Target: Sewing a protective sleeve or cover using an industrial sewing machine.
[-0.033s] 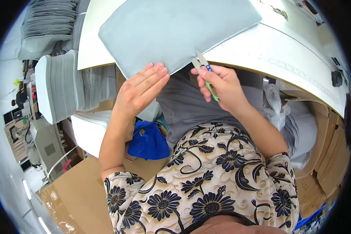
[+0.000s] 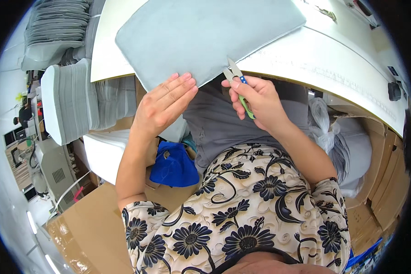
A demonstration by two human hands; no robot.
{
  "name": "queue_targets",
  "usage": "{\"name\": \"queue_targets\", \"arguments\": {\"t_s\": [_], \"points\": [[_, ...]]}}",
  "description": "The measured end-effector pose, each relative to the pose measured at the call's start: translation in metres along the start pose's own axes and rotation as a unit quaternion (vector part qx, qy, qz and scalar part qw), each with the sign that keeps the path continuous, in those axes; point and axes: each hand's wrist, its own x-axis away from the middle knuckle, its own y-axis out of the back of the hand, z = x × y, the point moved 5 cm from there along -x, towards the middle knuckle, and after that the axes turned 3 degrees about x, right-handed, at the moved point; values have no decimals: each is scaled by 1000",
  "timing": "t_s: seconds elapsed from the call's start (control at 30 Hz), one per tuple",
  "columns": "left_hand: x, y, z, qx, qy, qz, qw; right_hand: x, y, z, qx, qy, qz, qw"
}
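A flat grey padded piece (image 2: 205,36) with rounded corners and a pale edge lies on the white table. My left hand (image 2: 164,105) rests on its near left edge, fingers stretched out flat and close together. In my right hand (image 2: 259,100) is a pair of thread snips (image 2: 248,108) with a green handle, a blue dotted part and bare metal blades. The blades stand apart, and their tips point at the near edge of the grey piece. Whether the tips touch that edge I cannot tell.
Stacks of similar grey pieces (image 2: 71,100) stand left of the white table (image 2: 109,55). A blue cloth (image 2: 173,166) lies below my left forearm. Cardboard boxes (image 2: 102,228) flank me, and a clear plastic bag (image 2: 322,123) is at the right, under the table's edge.
My right hand and the snips have shifted very slightly to the left. My left hand and the grey piece stay where they were.
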Motion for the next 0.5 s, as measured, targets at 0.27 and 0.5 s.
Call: {"name": "queue_targets", "arguments": {"t_s": [0.27, 0.5], "points": [[-45, -8, -3, -4, 100, -100, 990, 2, 0, 2, 42, 4, 12, 999], [-56, -19, 1, -75, 39, -114, 990, 2, 3, 6, 55, 0, -6, 998]]}}
